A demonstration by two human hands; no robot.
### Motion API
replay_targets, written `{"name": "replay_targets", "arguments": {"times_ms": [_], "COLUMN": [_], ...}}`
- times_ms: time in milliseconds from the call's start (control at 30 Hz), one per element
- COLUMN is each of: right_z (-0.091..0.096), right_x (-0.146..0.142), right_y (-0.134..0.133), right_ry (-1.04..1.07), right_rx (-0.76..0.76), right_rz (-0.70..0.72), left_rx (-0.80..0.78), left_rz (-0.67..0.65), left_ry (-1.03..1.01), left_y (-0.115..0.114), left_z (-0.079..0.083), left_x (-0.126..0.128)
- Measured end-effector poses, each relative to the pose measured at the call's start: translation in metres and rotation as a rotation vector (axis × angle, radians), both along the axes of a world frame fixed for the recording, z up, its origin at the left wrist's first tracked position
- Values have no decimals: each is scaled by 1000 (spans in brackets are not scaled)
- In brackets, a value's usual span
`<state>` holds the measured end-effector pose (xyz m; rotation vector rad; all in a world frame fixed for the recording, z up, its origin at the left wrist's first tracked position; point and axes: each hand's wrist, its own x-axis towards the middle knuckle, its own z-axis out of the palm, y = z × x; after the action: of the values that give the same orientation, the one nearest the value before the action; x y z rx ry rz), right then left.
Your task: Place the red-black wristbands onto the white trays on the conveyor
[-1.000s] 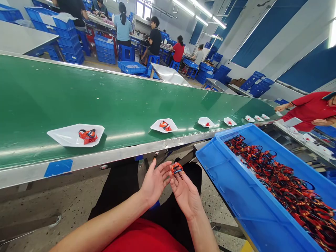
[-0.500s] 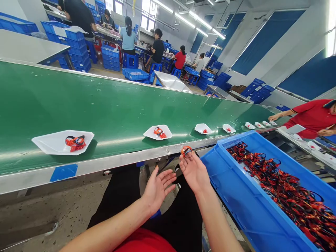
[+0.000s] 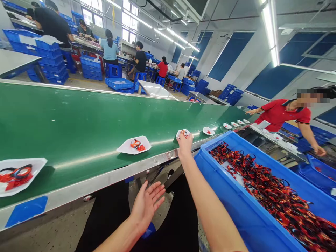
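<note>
Two hands: left point(image 3: 146, 206) spread empty, right point(image 3: 184, 144) touching white tray point(image 3: 180, 133).

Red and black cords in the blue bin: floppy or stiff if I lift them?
The red and black cords probably feel floppy: they lie in bent, loose tangles in the blue bin. They look thin, so probably light. Lifting one may drag others along, since the loops seem hooked together.
</note>
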<state>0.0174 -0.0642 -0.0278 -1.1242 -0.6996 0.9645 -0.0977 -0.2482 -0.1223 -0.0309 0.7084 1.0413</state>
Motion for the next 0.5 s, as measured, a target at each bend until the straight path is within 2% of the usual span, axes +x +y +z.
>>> {"name": "replay_targets", "arguments": {"times_ms": [67, 167, 200, 267, 333, 400, 467, 500], "right_z": [-5, -3, 4, 28, 61, 96, 122, 129], "right_x": [-6, -7, -2, 15, 43, 78, 116, 135], "right_y": [-36, -111, -138, -188, -224, -241, -236, -226], "right_ry": [-32, -108, -207, -470, -850, -1189, -1378, -1419], "right_rx": [-11, -35, -31, 10, 48, 79, 12, -57], "right_rz": [90, 315, 456, 582, 476, 289, 136, 97], "left_rx": [-2, -20, -30, -44, -40, -12, 32, 56], "left_rz": [-10, -45, -60, -90, -123, -168, -221, -246], "left_ry": [6, 14, 14, 24, 65, 113, 129, 126], "left_y": [2, 3, 2, -1, -4, -9, -13, -16], "left_z": [-3, -6, -6, -7, -7, -8, -10, -11], "left_x": [0, 4, 6, 11, 17, 23, 29, 32]}}
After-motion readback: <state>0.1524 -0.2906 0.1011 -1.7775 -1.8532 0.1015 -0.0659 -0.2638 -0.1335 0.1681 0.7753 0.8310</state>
